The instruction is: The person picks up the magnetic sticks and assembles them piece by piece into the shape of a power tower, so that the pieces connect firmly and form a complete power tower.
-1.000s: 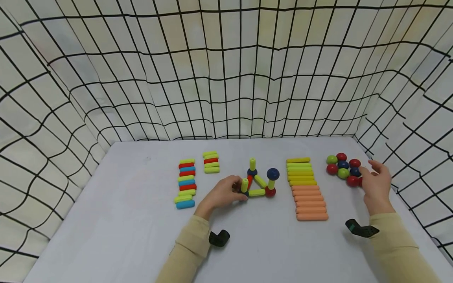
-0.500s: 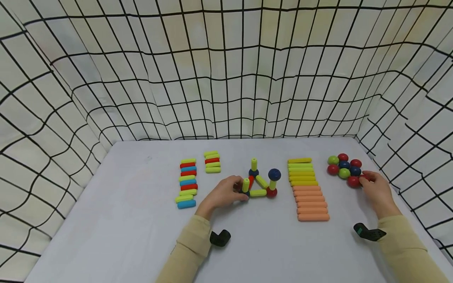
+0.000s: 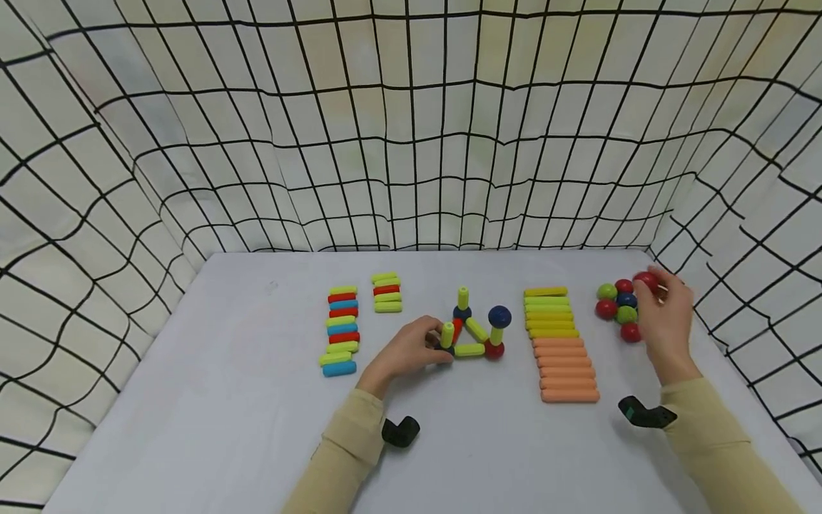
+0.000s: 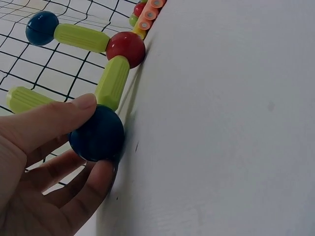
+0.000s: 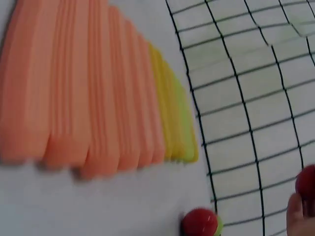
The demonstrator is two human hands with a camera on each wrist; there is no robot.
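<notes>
While short rods (image 3: pixel 342 323) lie lined up at left, the left hand (image 3: pixel 404 350) pinches a blue ball (image 4: pixel 97 135) of the ball-and-rod frame (image 3: pixel 470 350) near the middle; past the long rods (image 3: pixel 565 362), the right hand (image 3: pixel 668 325) pinches a red ball (image 3: pixel 644 279) beside the clustered balls (image 3: pixel 626 315).

Left arm (image 3: pixel 347 446) stretched forward, left hand (image 3: pixel 407 348) pinched, thumb (image 4: pixel 51 120) lay opposite curled fingers (image 4: pixel 93 189), right arm (image 3: pixel 726 442) reached forward, right hand (image 3: pixel 669 321) gripped.
</notes>
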